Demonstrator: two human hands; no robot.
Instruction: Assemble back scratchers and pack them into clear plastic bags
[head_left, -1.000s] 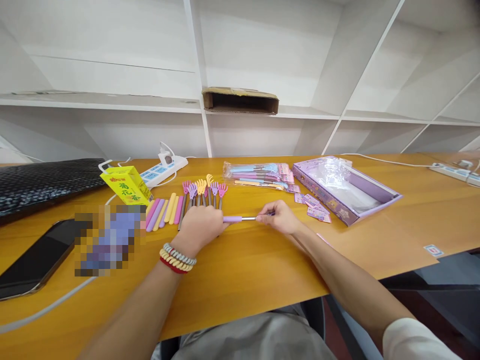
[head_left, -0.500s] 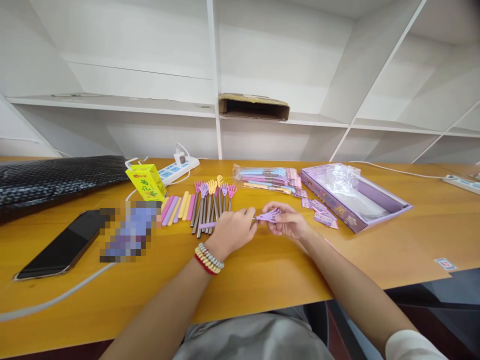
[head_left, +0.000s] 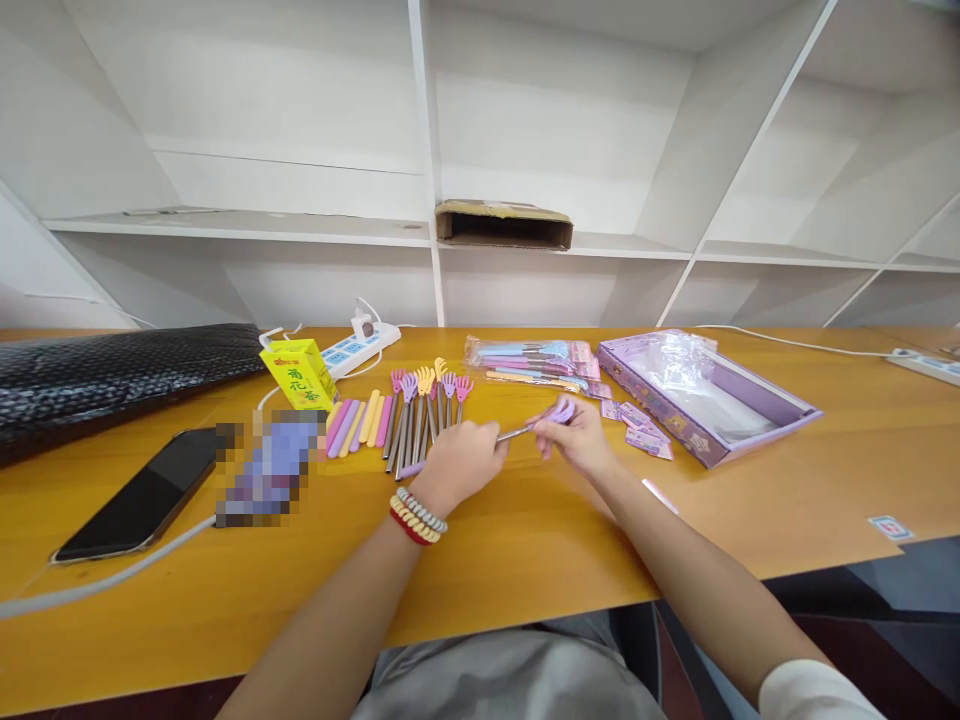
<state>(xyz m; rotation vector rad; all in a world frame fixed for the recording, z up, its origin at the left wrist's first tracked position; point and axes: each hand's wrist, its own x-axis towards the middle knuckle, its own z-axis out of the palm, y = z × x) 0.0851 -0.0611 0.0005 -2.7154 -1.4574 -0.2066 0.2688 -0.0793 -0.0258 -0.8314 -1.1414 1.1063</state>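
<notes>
A telescopic back scratcher (head_left: pixel 514 434) with a metal rod lies across both hands. My left hand (head_left: pixel 463 462) is closed around its purple handle, whose end sticks out to the left. My right hand (head_left: pixel 579 440) pinches it near the purple claw head, partly hidden by the fingers. A stretch of bare rod shows between the hands. Just beyond my left hand lie several back scratcher rods (head_left: pixel 409 430) with purple, pink and yellow claws. Beside them is a row of pastel handle sleeves (head_left: pixel 360 425) in yellow, purple and pink.
Bagged back scratchers (head_left: pixel 525 355) lie at the back, near small printed cards (head_left: pixel 646 432) and a purple display box (head_left: pixel 660 405). To the left are a yellow drink carton (head_left: pixel 301 375), a power strip (head_left: pixel 360 350), a phone (head_left: pixel 142 495) and a black wrapped bundle (head_left: pixel 127 375).
My right hand has moved slightly right and up with the claw head, and more bare rod shows between my hands. The left hand keeps its grip on the handle.
</notes>
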